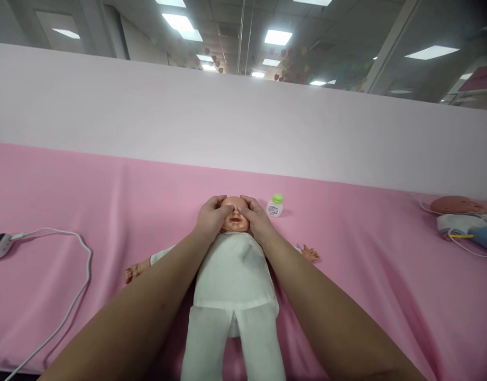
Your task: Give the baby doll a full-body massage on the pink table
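Observation:
A baby doll in a white top and trousers lies on its back in front of me, its head at the far end. My left hand curves around one side of the doll's head, thumb across the face by the eye. On the other side my right hand cups the head the same way. Both thumbs cover the doll's eyes, while its mouth and chin show. The doll's arms stretch out to either side, partly behind my forearms. Just right of my right hand stands a small clear bottle with a green cap.
Pink cloth covers the table, with a white wall behind it. At the left lies a white device with a cable. Another doll, in white and blue with thin cords around it, lies at the far right.

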Demonstrator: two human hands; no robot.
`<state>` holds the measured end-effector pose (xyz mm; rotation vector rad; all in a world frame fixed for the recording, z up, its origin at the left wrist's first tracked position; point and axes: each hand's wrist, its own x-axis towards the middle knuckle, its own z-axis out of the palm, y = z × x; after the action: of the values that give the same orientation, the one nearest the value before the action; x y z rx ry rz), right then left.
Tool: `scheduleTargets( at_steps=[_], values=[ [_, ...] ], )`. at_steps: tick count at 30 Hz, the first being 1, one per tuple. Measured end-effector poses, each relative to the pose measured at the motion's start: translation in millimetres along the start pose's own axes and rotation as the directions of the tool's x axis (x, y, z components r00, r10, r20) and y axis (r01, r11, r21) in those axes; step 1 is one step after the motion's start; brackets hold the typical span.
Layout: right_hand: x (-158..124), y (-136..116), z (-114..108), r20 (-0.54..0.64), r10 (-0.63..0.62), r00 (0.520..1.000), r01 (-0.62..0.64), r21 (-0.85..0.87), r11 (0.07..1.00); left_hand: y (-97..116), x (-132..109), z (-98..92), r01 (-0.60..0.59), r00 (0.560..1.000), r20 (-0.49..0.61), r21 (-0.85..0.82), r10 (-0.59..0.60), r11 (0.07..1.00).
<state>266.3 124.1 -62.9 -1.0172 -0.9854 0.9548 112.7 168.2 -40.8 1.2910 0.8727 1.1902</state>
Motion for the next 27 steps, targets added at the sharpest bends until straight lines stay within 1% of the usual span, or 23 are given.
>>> scheduleTargets(
  at_steps=[3, 5, 9, 15, 18, 22, 27],
  values=[
    [-1.1, -2.0, -0.1, -0.013, -0.032, 0.999, 0.030, -0.093, 0.995, 2.2, -1.5, 0.2, 0.014, 1.000, 0.002, 0.040, -0.014, 0.999],
    [-1.5, -3.2, -0.2, -0.020, -0.045, 0.999, 0.042, -0.127, 0.991, 4.3, -3.0, 0.8, 0.025, 1.000, -0.003, 0.052, -0.025, 0.998],
    [-0.5, -3.0, -0.2, -0.039, -0.039, 0.998, 0.033, -0.133, 0.991, 6.0, -4.4, 2.2, 0.039, 0.999, -0.012, 0.047, -0.038, 0.998],
    [4.4, 3.0, 0.7, -0.083, -0.059, 0.995, 0.048, -0.122, 0.991, -0.3, -0.5, 4.1, 0.010, 0.999, -0.039, 0.031, -0.008, 0.999],
    [5.2, 4.9, 1.2, -0.092, -0.047, 0.995, 0.041, -0.070, 0.997, -1.5, -0.1, 4.5, 0.012, 0.999, -0.047, -0.022, -0.013, 1.000],
    [3.8, 3.6, 2.4, -0.085, -0.012, 0.996, 0.018, 0.072, 0.997, 0.8, -2.0, 4.2, 0.042, 0.998, -0.037, -0.091, -0.045, 0.995],
    [0.1, -1.3, 1.8, -0.044, 0.073, 0.996, -0.060, 0.247, 0.967, 3.0, -3.6, 3.1, 0.096, 0.993, -0.052, -0.130, -0.103, 0.987]
  ],
)
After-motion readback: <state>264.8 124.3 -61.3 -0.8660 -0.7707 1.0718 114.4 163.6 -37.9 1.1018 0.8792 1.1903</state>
